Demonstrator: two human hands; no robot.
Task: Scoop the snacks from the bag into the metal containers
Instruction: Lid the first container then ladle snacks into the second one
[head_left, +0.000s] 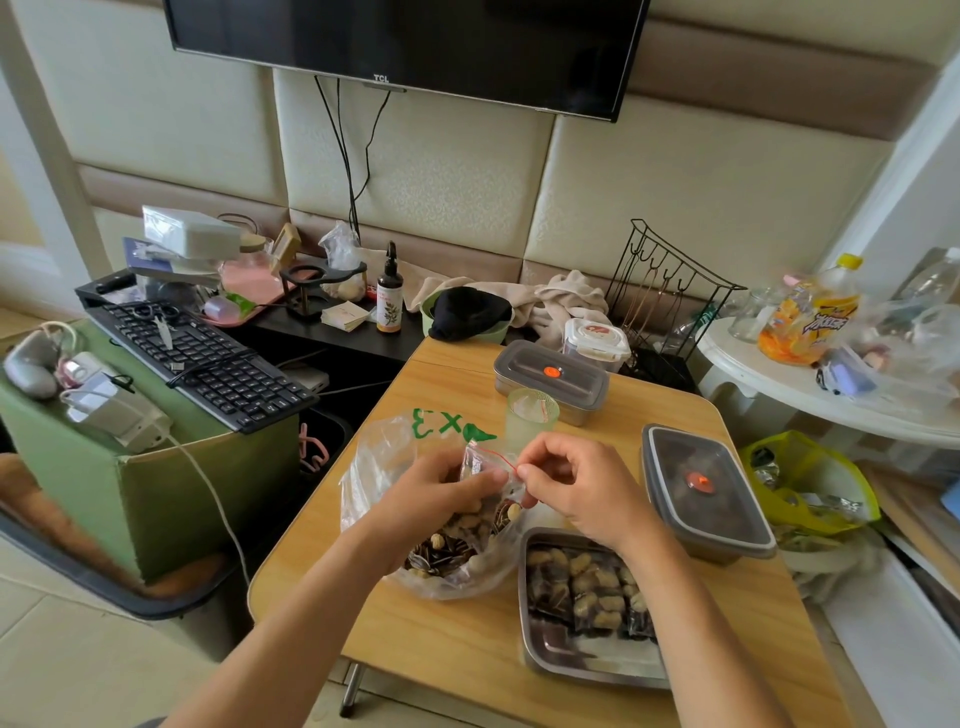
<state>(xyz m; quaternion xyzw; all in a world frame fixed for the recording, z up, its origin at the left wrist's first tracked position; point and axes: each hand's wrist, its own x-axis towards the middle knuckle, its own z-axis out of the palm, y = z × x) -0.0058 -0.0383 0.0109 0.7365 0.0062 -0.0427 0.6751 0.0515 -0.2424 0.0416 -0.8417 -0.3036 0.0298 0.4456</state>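
Over the large clear bag (384, 467) at the middle of the wooden table (457, 649), both hands worked on 1 small pouch (485, 462). The left hand (441, 486) had its fingers curled round the pouch's body. The right hand (566, 483) pinched its red-striped top edge between thumb and forefinger. Loose snacks (447, 553), peanuts and striped seeds, lay in the bag beneath.

I judged the step to be portioning, though I could not tell whether the pouch was being opened or closed. Next, it would probably need laying in the open metal container (550, 654) just right of the bag, about half filled with similar packets.

A near lidded container (701, 488) and a far lidded container (550, 371) stood behind, with a green cup (530, 421) just beyond the hands. A keyboard (208, 364) sat to the left, and a television (405, 36) hung above.
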